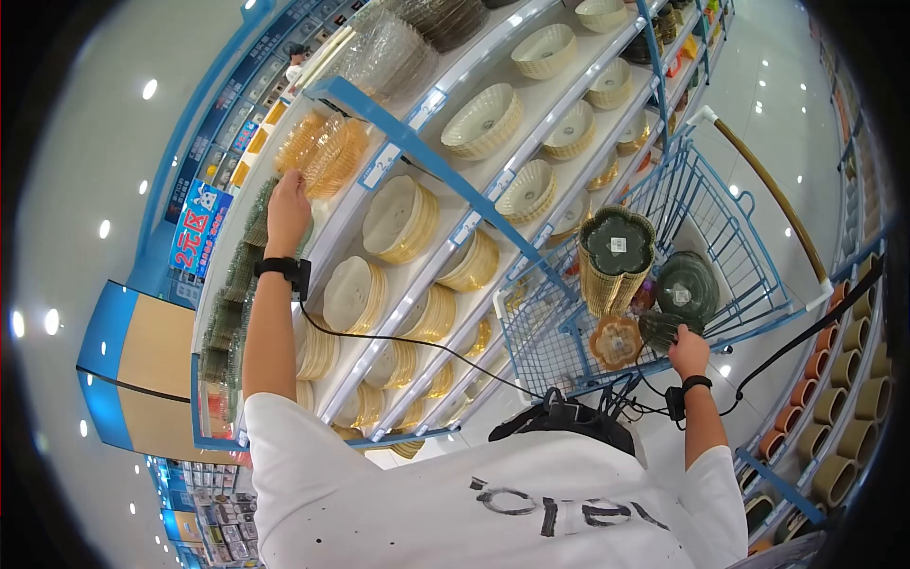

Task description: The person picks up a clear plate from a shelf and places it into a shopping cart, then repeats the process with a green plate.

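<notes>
My left hand [290, 201] is raised at the top shelf, its fingers closed at the edge of a stack of clear amber dishes [324, 155]; what they pinch is too small to make out. My right hand [688, 351] is low over the shopping cart [758, 256], closed on a dark translucent dish [658, 330]. Beside that dish are a round dark green dish [688, 284] and an amber flower-shaped dish [615, 341]. A tall stack of cream dishes with a dark green flower-shaped top [614, 248] stands in the cart.
Slanting shelves hold stacked cream bowls [400, 216] and plastic-wrapped dishes [389, 62]. A blue shelf post [417, 147] crosses between the left hand and the cart. Brown pots [834, 479] line the right-hand shelves. A black cable [417, 339] runs from the left wrist to a black bag [569, 420].
</notes>
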`<state>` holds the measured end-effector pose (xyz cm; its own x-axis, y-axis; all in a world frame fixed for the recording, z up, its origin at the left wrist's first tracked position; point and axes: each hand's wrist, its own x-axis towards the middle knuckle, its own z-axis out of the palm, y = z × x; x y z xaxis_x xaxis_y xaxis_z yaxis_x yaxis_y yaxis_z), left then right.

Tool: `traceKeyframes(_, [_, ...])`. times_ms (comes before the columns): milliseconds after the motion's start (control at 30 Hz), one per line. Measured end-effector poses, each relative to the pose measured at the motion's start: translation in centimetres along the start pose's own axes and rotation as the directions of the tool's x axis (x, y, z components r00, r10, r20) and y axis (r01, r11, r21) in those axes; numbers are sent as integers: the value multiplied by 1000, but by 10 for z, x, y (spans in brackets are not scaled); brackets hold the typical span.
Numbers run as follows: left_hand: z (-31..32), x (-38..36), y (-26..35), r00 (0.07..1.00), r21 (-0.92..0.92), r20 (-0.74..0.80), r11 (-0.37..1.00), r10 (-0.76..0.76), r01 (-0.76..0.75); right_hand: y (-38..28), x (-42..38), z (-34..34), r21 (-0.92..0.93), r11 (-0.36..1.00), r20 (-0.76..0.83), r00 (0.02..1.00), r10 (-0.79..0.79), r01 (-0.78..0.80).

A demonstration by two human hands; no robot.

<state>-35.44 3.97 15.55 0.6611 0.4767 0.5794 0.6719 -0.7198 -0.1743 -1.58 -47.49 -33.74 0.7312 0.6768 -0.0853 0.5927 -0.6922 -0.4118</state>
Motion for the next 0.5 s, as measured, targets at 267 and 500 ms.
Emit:
traceKeyframes(267, [10,-5,-19,999,-102,-32,994,37,-40,-10,5,8,-31,999,11,999,30,-29])
traceKeyframes(500, [8,-9,-29,1000,-240,2,971,11,-10,-13,16,16,-41,994,15,995,100,-99])
